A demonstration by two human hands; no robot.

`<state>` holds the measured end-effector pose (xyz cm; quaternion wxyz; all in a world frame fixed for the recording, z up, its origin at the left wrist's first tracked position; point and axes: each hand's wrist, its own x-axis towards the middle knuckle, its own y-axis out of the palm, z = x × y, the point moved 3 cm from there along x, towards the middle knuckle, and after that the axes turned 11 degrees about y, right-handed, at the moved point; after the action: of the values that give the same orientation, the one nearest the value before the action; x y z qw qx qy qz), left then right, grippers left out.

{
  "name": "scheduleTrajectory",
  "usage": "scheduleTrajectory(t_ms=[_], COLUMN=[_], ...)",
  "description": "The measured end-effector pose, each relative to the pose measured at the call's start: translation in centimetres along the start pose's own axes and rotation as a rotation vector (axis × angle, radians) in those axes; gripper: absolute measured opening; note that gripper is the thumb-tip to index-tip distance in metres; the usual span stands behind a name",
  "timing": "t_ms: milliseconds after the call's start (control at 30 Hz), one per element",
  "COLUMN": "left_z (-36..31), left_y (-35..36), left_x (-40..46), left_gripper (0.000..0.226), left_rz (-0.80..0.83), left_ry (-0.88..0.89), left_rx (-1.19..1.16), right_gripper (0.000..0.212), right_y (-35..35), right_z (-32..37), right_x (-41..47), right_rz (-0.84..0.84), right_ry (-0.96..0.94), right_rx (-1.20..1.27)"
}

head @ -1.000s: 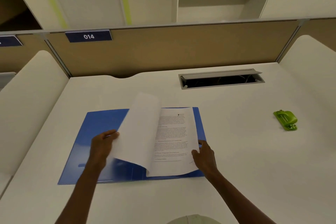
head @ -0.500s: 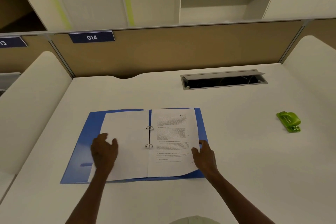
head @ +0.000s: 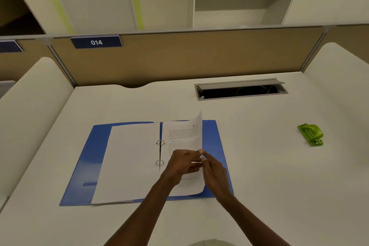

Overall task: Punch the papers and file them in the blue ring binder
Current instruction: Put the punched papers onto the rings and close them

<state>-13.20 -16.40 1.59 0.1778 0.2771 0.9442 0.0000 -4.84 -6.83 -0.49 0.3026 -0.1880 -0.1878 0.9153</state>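
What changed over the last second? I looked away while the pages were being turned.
The left hand left the blank page and crossed to the printed page, pinching its right edge, now lifted, with the right hand. The binder and green punch stayed put.

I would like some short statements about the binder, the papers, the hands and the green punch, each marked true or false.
1. The blue ring binder lies open on the desk. True.
2. The green hole punch sits on the binder. False: it lies apart, to the right on the desk.
3. Both hands meet at the printed page, whose right edge is lifted. True.
4. The left hand rests on the blank left sheet. False: it is at the printed page, beside the right hand.
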Motion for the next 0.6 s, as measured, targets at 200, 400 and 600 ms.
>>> scheduleTrajectory(t_ms=[200, 400, 600], left_z=[1.1, 1.7, 2.0], left_y=[-0.8, -1.2, -1.9], left_x=[-0.2, -0.1, 0.3], left_gripper=[0.013, 0.015, 0.021], left_rz=[-0.020, -0.039, -0.117], left_ry=[-0.039, -0.075, -0.017], left_rx=[-0.123, -0.228, -0.137], right_gripper=[0.031, 0.036, 0.039], right_y=[0.1, 0.2, 0.1], right_z=[0.8, 0.4, 0.2], right_x=[-0.5, -0.1, 0.1], right_rz=[0.051, 0.044, 0.024], right_ry=[-0.036, 0.037, 0.125], right_rx=[0.021, 0.037, 0.024])
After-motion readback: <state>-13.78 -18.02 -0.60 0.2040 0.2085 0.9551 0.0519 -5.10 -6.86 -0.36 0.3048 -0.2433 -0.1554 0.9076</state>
